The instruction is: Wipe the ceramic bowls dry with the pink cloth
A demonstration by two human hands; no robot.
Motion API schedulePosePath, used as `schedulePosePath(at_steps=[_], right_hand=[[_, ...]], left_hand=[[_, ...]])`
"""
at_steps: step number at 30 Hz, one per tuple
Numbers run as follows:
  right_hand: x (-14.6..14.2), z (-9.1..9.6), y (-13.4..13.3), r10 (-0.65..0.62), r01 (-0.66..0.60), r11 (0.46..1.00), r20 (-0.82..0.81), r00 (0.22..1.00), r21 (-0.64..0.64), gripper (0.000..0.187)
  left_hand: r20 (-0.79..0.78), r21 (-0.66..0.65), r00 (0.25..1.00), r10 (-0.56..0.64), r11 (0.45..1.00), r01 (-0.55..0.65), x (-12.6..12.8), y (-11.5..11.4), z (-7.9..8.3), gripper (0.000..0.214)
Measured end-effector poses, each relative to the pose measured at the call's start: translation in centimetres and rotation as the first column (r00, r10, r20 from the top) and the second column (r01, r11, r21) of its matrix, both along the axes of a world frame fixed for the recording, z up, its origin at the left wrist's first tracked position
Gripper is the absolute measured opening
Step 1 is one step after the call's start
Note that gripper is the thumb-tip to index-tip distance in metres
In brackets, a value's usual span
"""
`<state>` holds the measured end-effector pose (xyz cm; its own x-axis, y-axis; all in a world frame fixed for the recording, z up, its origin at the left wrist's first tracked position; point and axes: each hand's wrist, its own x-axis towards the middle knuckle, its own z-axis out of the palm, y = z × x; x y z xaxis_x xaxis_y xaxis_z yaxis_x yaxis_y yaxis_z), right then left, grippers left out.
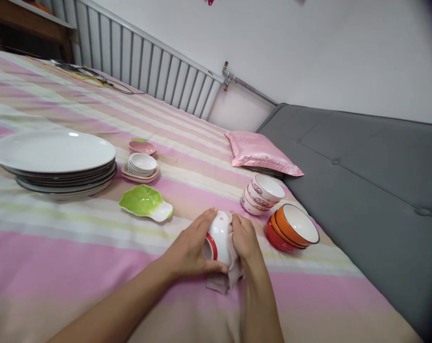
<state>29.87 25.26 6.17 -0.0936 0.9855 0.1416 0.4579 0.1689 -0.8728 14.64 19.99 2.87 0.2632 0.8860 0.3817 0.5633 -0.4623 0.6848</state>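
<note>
Wiping looks unfinished: left hand (190, 247) clamps the red-banded white bowl (221, 234), right hand (243, 234) pinches cloth (234, 264) against it; at right, orange-and-red bowls (284, 230) are already stacked.

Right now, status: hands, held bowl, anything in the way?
Left hand gripping bowl. Right hand holding cloth against it. Bowl tipped, right side behind cloth.

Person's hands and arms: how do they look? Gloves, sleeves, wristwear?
Left hand and right hand: bare, no gloves. Left forearm and right forearm: no sleeves in view, no watch, bracelet or cables visible. Rings: can't tell.
</note>
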Motion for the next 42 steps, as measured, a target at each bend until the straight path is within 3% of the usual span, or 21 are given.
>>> schedulePosePath(at_steps=[8,16,22,25,29,32,38,42], right_hand=[[-0.6,-0.5,0.4,-0.036,0.036,0.999,-0.029,0.999,0.002,0.04],[-0.8,-2.1,1.2,0.057,-0.051,0.998,-0.194,0.979,0.036,0.041],[-1.1,-2.0,0.9,0.172,-0.179,0.984,-0.355,0.919,0.014,0.038],[-1.1,-1.8,0.8,0.242,-0.276,0.961,-0.46,0.854,-0.007,0.035],[-0.7,-1.9,0.7,0.289,-0.401,0.913,-0.568,0.771,-0.08,0.033],[-0.4,-1.6,0.6,0.307,-0.466,0.877,-0.608,0.733,-0.119,0.034],[0.2,-0.9,0.0,0.327,-0.509,0.836,-0.56,0.761,-0.204,0.049],[0.7,-1.7,0.1,0.443,-0.578,0.771,-0.426,0.789,-0.269,0.046]], left_hand=[[0.192,-0.193,0.967,0.166,0.973,-0.128,0.0,0.5,0.0,0.112],[0.318,-0.333,0.896,0.31,0.921,-0.201,-0.1,1.0,0.0,0.112],[0.433,-0.453,0.796,0.423,0.865,-0.213,-0.5,1.5,0.0,0.107],[0.501,-0.468,0.747,0.437,0.863,-0.191,-0.7,1.7,-0.2,0.096],[0.62,-0.42,0.698,0.359,0.903,-0.091,-0.8,1.7,0.0,0.072],[0.666,-0.41,0.662,0.344,0.91,-0.06,-0.8,1.6,0.3,0.067],[0.699,-0.449,0.59,0.404,0.89,-0.077,-0.7,1.7,0.4,0.069],[0.656,-0.495,0.573,0.492,0.853,-0.166,-0.6,1.7,0.4,0.068]])
